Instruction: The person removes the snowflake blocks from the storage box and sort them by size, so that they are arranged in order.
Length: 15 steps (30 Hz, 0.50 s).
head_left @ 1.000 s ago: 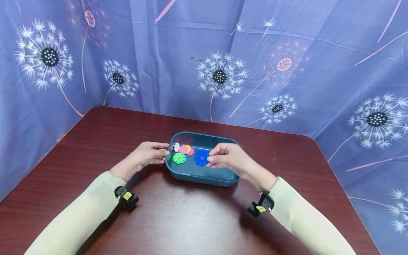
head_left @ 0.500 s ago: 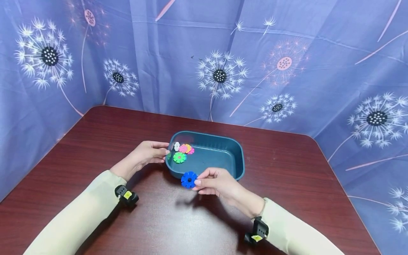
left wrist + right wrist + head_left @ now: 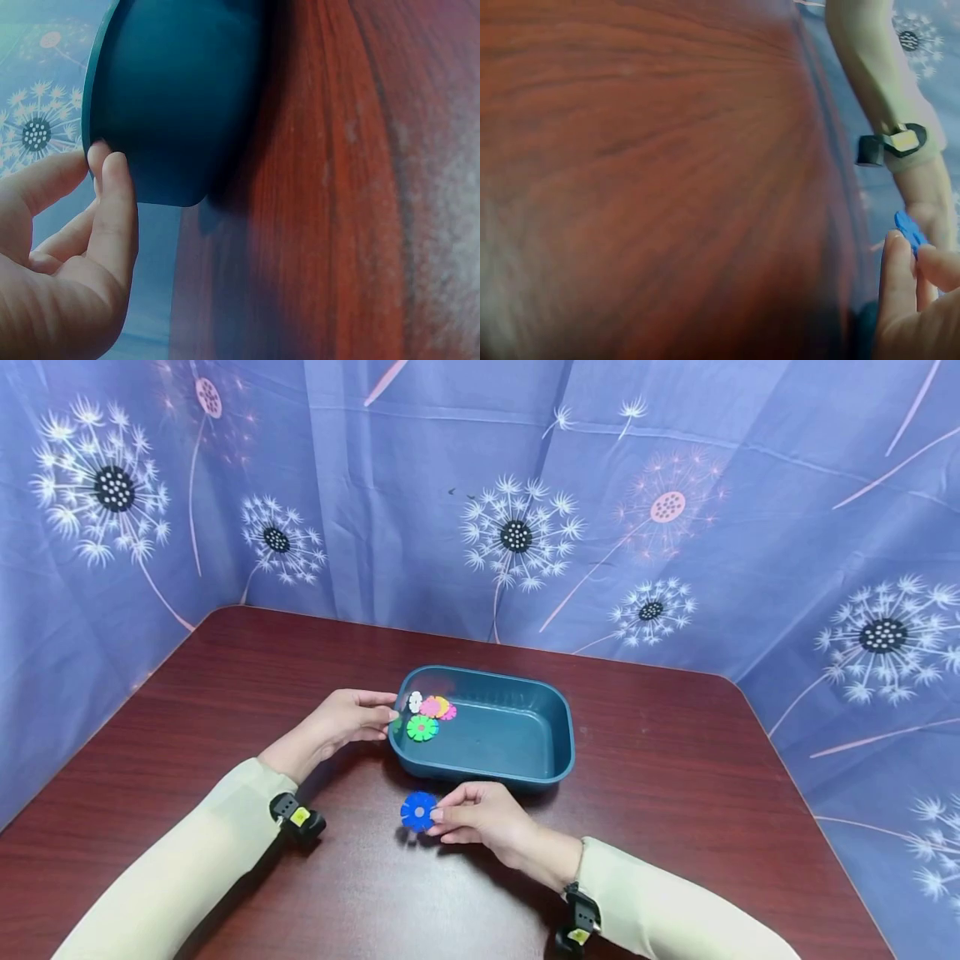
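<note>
My right hand (image 3: pixel 480 818) pinches a blue notched plastic snowflake disc (image 3: pixel 417 811) by its edge, low over the table in front of the container. In the right wrist view the blue disc (image 3: pixel 910 232) shows edge-on between thumb and fingertips. My left hand (image 3: pixel 348 725) grips the left end of a dark teal plastic container (image 3: pixel 566 727). Thumb and fingers pinch its rim in the left wrist view, where the container wall (image 3: pixel 180 90) fills the upper part. Inside, at the left end, lie a green disc (image 3: pixel 422 728), a white disc (image 3: pixel 416 702), and several pink and orange discs (image 3: pixel 432 707).
The dark red wooden table (image 3: pixel 675 793) spreads around the container and ends at rounded back corners. A blue curtain (image 3: pixel 420 510) with dandelion prints hangs behind and along both sides. Each wrist carries a small black camera (image 3: pixel 297 817) on a strap.
My right hand has brought the blue disc out of the container, over its front rim, and down toward the near left. The left hand stays at the container's left end.
</note>
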Motion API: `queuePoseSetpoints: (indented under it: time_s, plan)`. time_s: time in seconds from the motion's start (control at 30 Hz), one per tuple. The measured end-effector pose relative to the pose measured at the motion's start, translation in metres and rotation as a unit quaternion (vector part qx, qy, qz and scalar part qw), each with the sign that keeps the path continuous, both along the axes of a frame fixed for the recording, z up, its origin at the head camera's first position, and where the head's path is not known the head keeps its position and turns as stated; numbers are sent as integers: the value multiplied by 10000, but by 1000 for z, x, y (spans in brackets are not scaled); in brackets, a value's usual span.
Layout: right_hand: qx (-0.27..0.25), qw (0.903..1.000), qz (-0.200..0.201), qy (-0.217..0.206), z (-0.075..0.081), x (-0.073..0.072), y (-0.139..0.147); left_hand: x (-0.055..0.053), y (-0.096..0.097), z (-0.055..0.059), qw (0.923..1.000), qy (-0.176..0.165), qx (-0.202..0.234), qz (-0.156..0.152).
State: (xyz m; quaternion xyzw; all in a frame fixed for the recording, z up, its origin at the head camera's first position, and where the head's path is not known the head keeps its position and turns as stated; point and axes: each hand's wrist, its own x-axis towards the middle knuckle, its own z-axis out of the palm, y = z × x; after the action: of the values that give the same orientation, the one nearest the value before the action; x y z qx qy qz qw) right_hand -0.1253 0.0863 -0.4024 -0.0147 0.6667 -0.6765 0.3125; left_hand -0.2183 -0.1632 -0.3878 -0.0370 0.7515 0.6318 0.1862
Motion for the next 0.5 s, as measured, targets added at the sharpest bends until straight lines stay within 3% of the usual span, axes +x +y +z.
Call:
queuePoseSetpoints:
  time_s: [0.5]
  plan:
    - [496, 9985, -208, -87, -10, 0, -20, 2, 1, 5, 9998, 19, -180, -23]
